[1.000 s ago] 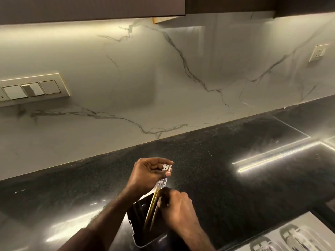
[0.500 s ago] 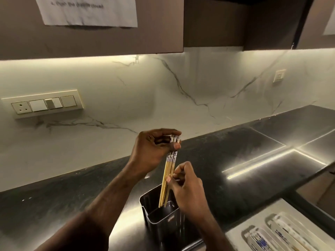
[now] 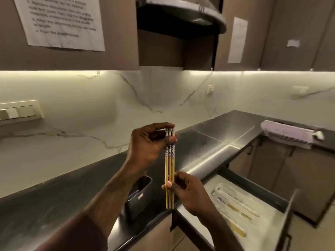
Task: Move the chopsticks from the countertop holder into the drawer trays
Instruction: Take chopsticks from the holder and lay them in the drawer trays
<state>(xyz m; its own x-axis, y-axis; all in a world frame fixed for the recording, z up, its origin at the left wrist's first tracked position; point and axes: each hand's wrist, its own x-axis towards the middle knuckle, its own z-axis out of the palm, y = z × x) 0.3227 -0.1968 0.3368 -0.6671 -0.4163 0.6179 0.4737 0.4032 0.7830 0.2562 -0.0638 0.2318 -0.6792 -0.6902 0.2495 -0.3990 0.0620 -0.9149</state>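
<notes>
Bamboo-yellow chopsticks point(image 3: 169, 167), three of them side by side with white-and-blue patterned tops, stand upright in the air between our two hands, clear of the holder. Our left hand point(image 3: 148, 144) pinches the patterned upper ends, thumb across the front and fingers curled behind; our right hand point(image 3: 188, 194) grips the bare lower part, thumb pressed on the front, with the tips poking out just below it. Beneath and behind our left forearm the metal holder point(image 3: 139, 192) sits on the black countertop point(image 3: 54, 205) near its front edge; we cannot tell whether anything is in it. To the right of our right hand the drawer point(image 3: 268, 230) stands pulled out, and a pale tray point(image 3: 217, 187) in it already carries several chopsticks lying lengthwise, blurred. Farther off, a folded pinkish cloth point(image 3: 288, 133) lies on the counter at the right, a switch panel point(image 3: 20, 111) is set in the marble backsplash point(image 3: 90, 109), and a printed sheet point(image 3: 61, 22) is stuck on the upper cabinet
</notes>
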